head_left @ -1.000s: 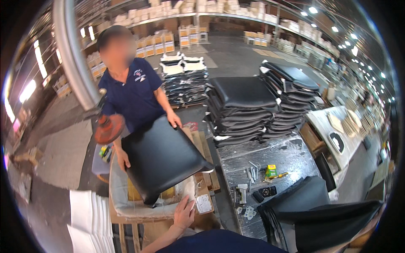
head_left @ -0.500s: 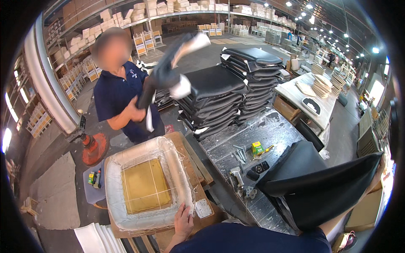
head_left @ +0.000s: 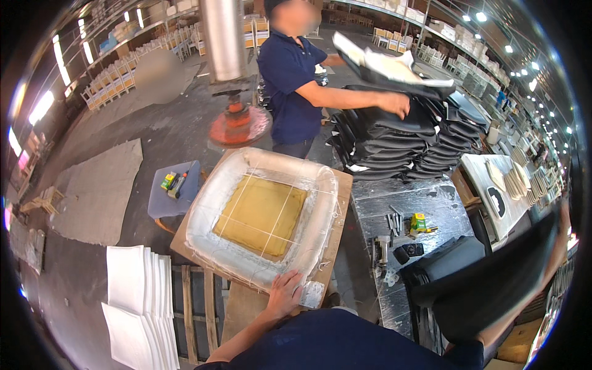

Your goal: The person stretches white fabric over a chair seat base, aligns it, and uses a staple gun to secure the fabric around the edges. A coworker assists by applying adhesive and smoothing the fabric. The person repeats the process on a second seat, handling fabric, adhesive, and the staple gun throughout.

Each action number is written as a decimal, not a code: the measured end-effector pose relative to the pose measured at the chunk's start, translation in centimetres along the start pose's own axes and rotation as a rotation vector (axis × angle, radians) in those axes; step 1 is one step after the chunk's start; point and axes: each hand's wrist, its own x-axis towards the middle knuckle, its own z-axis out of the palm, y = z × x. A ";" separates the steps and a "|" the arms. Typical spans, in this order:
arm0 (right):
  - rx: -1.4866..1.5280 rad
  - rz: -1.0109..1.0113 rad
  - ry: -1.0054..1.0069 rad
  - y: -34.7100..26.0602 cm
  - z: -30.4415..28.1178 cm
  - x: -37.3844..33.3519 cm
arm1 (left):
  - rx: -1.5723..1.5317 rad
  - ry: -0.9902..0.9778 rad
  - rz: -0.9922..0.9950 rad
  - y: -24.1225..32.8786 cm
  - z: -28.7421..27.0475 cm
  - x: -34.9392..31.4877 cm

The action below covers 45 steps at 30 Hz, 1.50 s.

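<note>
My left hand (head_left: 285, 293) rests, fingers laid out, on the near edge of a square padded frame (head_left: 206, 209) with a pale rolled rim. Yellow fabric (head_left: 259, 216) lies inside it under crossed strings. At the far right my right hand (head_left: 562, 216) grips the top corner of a black leather-like cover (head_left: 493, 290), raised at a slant; its fingers are blurred near the picture's rim. The cover hangs over more black material on the table. Beyond the frame, a co-worker (head_left: 287, 86) holds a black cover with pale backing (head_left: 394, 65) above a stack of black covers (head_left: 382, 135).
On the metal-topped table (head_left: 370, 203) lie a staple gun (head_left: 380, 254), metal strips (head_left: 395, 219), a green-yellow box (head_left: 419, 223) and a black device (head_left: 408, 251). White pads (head_left: 139, 308) stand at lower left. Left of the frame is a blue-grey stool (head_left: 161, 200); behind, a red round base (head_left: 237, 128).
My view has turned left. The co-worker has swung the cover from in front of the body over to the stack. My left hand stays on the frame; my right still holds the black cover.
</note>
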 end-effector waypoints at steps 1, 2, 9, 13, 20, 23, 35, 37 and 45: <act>0.086 0.009 -0.101 -2.7 3.1 0.1 | -0.009 0.014 0.003 -0.5 -0.1 -0.4; 0.178 0.031 -0.209 -5.7 6.5 -0.1 | -0.021 0.027 0.010 -0.9 -0.1 -0.7; 0.957 0.601 -0.699 -27.3 39.4 -19.1 | 0.093 0.030 -0.016 -5.3 -4.3 -4.3; 0.781 0.796 -0.431 -29.1 50.1 -30.8 | 0.077 0.041 0.101 -1.3 -2.3 -2.0; 0.709 1.241 -0.678 -35.5 53.2 -36.1 | -0.084 0.321 -0.566 -3.2 -3.3 -1.0; 1.066 1.437 -0.937 -35.5 51.7 -34.9 | -0.112 0.393 -0.803 -4.7 -4.6 1.3; -0.144 0.363 -1.145 -8.1 48.9 -31.7 | -0.041 0.711 -0.787 -8.9 -5.9 3.2; -0.175 0.357 -1.305 -8.0 49.1 -31.5 | -0.051 0.686 -0.817 -8.9 -6.1 3.2; -0.246 0.296 -1.570 -8.6 48.8 -31.5 | -0.247 0.945 -0.745 -9.0 -7.7 3.3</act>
